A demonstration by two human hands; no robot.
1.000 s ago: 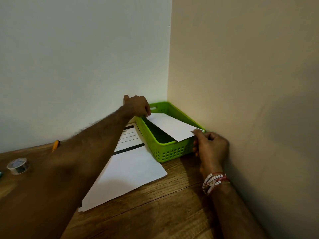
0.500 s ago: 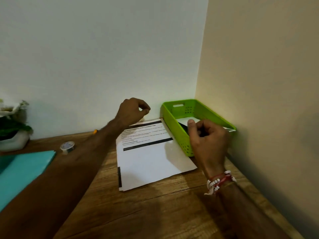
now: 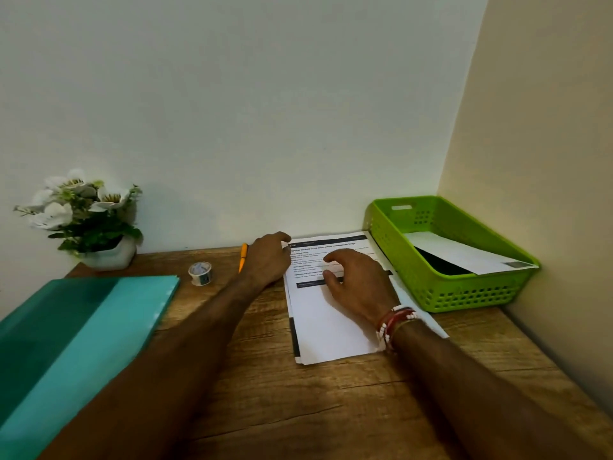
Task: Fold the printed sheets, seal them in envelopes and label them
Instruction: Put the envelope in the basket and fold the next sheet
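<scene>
A stack of printed sheets (image 3: pixel 326 330) lies on the wooden desk, with black bars and text at its far end. My left hand (image 3: pixel 267 258) rests at the stack's far left corner, fingers touching the top edge. Over the printed text hovers my right hand (image 3: pixel 356 282), fingers spread and holding nothing. A white envelope (image 3: pixel 461 252) lies slanted inside the green basket (image 3: pixel 464 293) at the right, one end propped on the rim. An orange pen (image 3: pixel 243 257) and a small roll of tape (image 3: pixel 200 273) lie left of my left hand.
A teal folder (image 3: pixel 76 336) covers the near left of the desk. A white pot of white flowers (image 3: pixel 88 220) stands at the back left. Walls close off the back and the right side. Bare wood (image 3: pixel 331 410) lies in front of the sheets.
My right hand let go of the envelope, which now lies in the basket, and came over the printed sheets. My left hand moved from the basket to the stack's far corner. The view swung left.
</scene>
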